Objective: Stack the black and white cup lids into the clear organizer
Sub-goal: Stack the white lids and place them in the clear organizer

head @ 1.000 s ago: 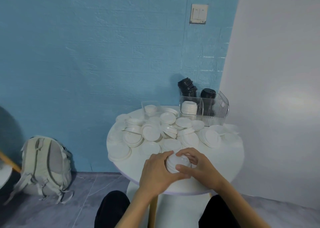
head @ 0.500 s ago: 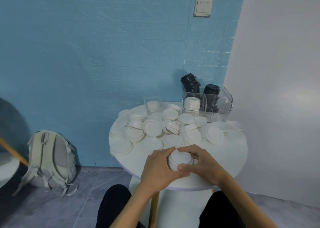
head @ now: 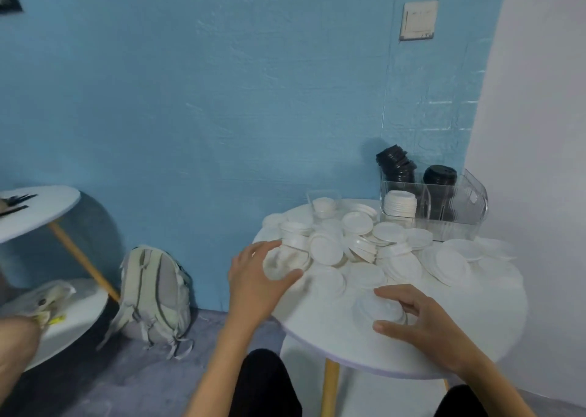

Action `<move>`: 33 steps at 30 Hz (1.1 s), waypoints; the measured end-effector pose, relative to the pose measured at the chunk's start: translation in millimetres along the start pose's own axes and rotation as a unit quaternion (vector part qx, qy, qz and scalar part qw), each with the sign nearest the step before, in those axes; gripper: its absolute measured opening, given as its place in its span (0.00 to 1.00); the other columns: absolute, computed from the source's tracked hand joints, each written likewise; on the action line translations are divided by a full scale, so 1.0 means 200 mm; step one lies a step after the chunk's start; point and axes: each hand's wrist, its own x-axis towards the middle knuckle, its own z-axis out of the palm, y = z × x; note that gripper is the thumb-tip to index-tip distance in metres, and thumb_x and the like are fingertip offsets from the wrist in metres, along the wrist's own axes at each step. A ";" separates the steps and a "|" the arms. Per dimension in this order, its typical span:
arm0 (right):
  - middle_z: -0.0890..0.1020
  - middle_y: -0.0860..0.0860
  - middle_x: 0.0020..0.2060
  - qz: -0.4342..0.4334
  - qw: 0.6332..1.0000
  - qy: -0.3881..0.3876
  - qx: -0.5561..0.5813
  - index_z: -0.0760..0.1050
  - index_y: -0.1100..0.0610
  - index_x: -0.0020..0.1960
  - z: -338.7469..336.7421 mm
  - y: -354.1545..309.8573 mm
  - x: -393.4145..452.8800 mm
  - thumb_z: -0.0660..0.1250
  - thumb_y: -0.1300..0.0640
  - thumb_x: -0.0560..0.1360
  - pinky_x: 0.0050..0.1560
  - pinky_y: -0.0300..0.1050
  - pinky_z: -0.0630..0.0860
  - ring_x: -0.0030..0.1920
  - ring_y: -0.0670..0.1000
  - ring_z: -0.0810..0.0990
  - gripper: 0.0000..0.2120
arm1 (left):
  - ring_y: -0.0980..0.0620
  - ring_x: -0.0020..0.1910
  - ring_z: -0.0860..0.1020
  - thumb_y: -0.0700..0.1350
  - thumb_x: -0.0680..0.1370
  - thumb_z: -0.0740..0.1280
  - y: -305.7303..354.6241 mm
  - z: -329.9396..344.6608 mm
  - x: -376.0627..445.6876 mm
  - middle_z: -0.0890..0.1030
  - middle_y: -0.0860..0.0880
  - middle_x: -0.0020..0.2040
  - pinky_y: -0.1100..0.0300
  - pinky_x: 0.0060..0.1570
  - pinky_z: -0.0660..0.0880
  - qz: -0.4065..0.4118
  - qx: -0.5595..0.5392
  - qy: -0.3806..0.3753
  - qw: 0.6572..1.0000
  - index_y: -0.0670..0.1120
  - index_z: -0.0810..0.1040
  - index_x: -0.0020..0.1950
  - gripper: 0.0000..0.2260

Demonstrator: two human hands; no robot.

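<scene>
Many loose white lids [head: 326, 247] cover the round white table [head: 475, 337]. At the back right stands the clear organizer [head: 456, 213]. It holds a white lid stack [head: 399, 204] in its left compartment and black lids [head: 439, 175] in the middle one, with a leaning black stack [head: 396, 163] behind. My right hand [head: 421, 318] grips a short stack of white lids [head: 379, 310] near the table's front. My left hand [head: 257, 277] curls around a white lid pile [head: 285, 261] at the table's left edge.
A pale backpack [head: 155, 293] leans on the blue wall on the floor to the left. Another white round table [head: 35, 207] with a wooden leg stands far left, and a person's limb [head: 16, 347] shows at the left edge. A small clear tub [head: 323, 204] holds lids.
My left hand has left the stack held by both hands and moved left to another pile of white lids. The right hand keeps the stack. The view has swung left.
</scene>
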 end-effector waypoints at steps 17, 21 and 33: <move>0.77 0.25 0.56 0.033 0.998 0.007 -0.060 0.77 0.36 0.60 0.05 -0.07 -0.02 0.83 0.42 0.62 0.63 0.32 0.70 0.60 0.30 0.75 0.28 | 0.54 0.63 0.77 0.72 0.59 0.74 -0.09 0.02 -0.06 0.81 0.58 0.62 0.50 0.66 0.73 -0.044 -0.082 -0.029 0.995 0.61 0.82 0.58 0.30; 0.78 0.29 0.58 0.046 0.996 0.018 -0.080 0.75 0.37 0.64 0.05 -0.09 -0.03 0.82 0.41 0.62 0.63 0.32 0.70 0.60 0.30 0.75 0.33 | 0.68 0.60 0.73 0.61 0.65 0.81 0.17 0.13 -0.14 0.78 0.67 0.60 0.73 0.57 0.66 0.021 -0.139 -0.128 0.982 0.64 0.81 0.58 0.23; 0.73 0.39 0.66 0.009 0.990 0.019 -0.139 0.67 0.43 0.72 0.07 -0.08 -0.05 0.74 0.32 0.63 0.69 0.38 0.69 0.65 0.38 0.72 0.41 | 0.66 0.63 0.71 0.62 0.64 0.79 0.30 0.41 -0.27 0.77 0.67 0.62 0.67 0.65 0.66 0.072 -0.126 -0.219 0.965 0.64 0.81 0.57 0.22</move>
